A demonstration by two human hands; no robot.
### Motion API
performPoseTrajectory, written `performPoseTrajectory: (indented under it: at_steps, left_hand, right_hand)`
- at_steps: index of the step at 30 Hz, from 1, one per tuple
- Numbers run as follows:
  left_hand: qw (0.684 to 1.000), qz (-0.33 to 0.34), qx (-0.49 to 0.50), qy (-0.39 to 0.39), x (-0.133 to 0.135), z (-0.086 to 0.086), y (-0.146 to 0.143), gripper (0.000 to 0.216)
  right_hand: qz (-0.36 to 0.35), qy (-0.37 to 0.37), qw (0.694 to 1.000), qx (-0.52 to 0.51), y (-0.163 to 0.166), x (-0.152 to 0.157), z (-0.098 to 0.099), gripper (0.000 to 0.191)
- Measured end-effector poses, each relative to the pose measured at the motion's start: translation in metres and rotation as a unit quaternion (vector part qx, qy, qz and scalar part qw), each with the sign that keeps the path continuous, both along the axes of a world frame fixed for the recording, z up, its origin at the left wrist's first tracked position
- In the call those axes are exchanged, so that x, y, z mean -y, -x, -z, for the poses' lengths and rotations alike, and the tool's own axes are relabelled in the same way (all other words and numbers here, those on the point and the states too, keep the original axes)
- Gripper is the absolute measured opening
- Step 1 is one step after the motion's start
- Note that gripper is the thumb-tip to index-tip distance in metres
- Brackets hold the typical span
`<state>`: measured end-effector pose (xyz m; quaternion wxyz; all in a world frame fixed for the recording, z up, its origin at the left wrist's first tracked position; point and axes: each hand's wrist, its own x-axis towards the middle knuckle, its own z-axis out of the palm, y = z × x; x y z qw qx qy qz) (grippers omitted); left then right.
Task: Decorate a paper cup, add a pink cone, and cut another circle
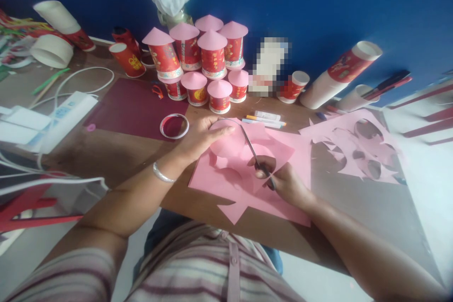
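Note:
My left hand (209, 136) pinches a rounded piece of pink paper (229, 144), thumb on top of it. My right hand (279, 180) is closed around the dark handles of a pair of scissors (252, 147). The scissors' blades point up and left, and their tips meet the right edge of the rounded paper. Beneath both hands lie pink sheets (290, 203) and loose offcuts, one with a pointed end (234, 211) over the table's front edge. Whether the blades are apart I cannot make out.
Several red paper cups with pink cone tops (212, 59) stand at the back. A tape ring (174, 126) and maroon sheet (138, 108) lie left, near a white power strip (63, 120). Cut-out pink scraps (357, 146) lie right. Markers (265, 121) rest behind the paper.

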<state>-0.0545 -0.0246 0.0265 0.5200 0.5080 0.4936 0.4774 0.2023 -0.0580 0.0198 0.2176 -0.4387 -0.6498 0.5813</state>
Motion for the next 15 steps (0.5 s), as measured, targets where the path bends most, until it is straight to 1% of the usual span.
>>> performPoseTrajectory:
  at_steps: [10, 15]
  left_hand:
    - [1.0, -0.007, 0.023, 0.008, -0.0032, 0.007, 0.003, 0.038]
    - [0.999, -0.024, 0.022, -0.004, -0.0045, 0.0094, 0.002, 0.032]
  right_hand:
    - [0.019, 0.009, 1.0, 0.008, 0.0017, 0.0001, -0.0024, 0.03]
    - [0.007, 0.005, 1.0, 0.003, 0.002, 0.0003, -0.0009, 0.03]
